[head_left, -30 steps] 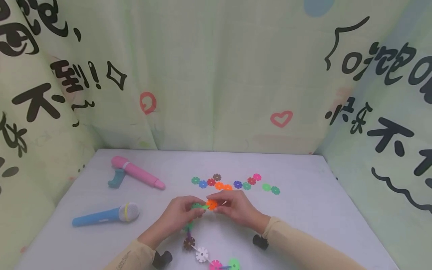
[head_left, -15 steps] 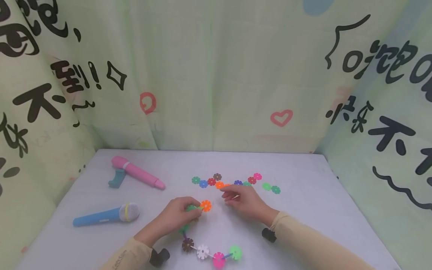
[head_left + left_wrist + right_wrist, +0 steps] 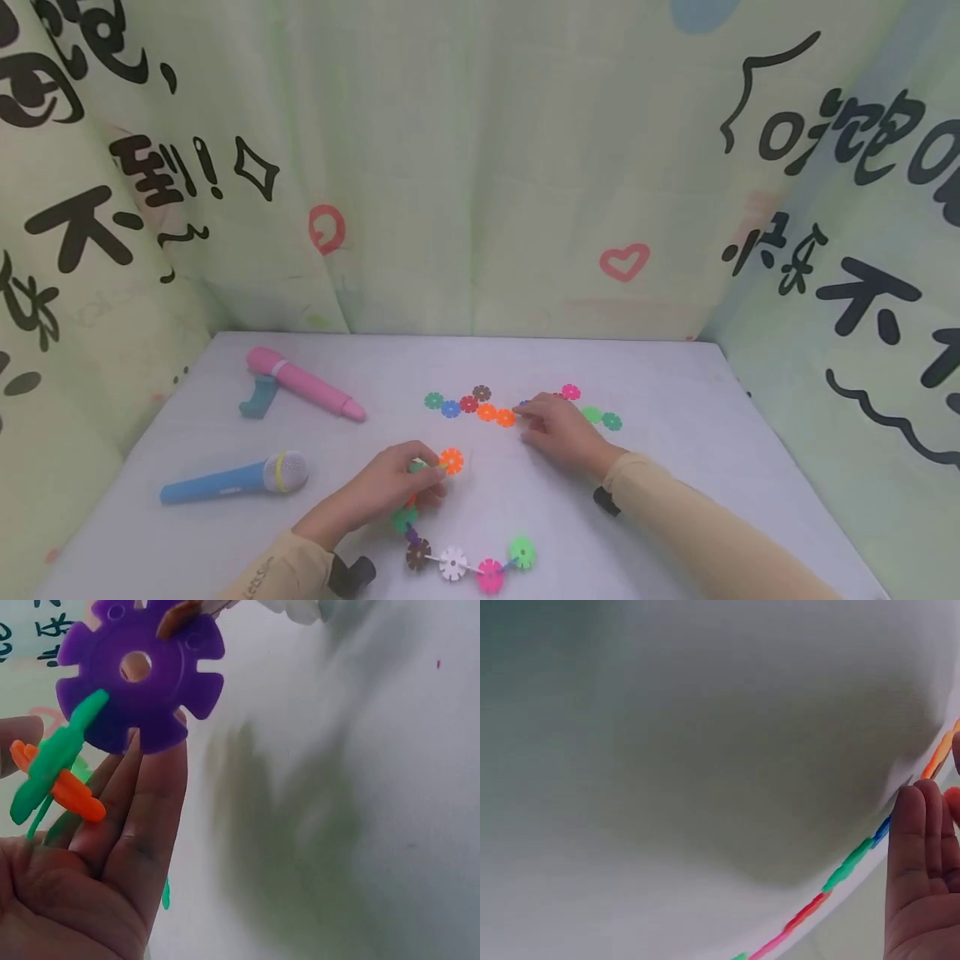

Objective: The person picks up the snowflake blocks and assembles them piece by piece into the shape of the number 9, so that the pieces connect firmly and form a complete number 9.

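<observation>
Nearest the person, a disc chain (image 3: 453,563) is curving over the white table (image 3: 637,375), its light-green, pink, white and brown discs trailing round towards the left hand (image 3: 388,485). That hand is pinching the chain near its other end, probably to steady it, and an orange end disc (image 3: 451,461) is poking out past the fingertips, a hold that seems to be leaving its slots free. Off to the left, a blue microphone (image 3: 232,482) is lying on its side, apparently out of the hands' way. Farther out, the right hand (image 3: 566,435) is hovering low at a row of loose discs (image 3: 486,412), its fingertips just beside an orange one; I cannot tell whether thumb and finger are gripping anything. The row is lying flat and spread out, likely so that each colour is showing. At its far left, a pink microphone (image 3: 307,384) is resting against a teal piece (image 3: 258,398), and a printed curtain (image 3: 405,208) is hanging behind everything. The left wrist view is showing a purple disc (image 3: 169,667) face-on, with its centre hole and notched rim, where the head view is giving only a purple sliver. The right wrist view is revealing a green disc (image 3: 847,866) edge-on that the right hand is hiding from the head camera.
</observation>
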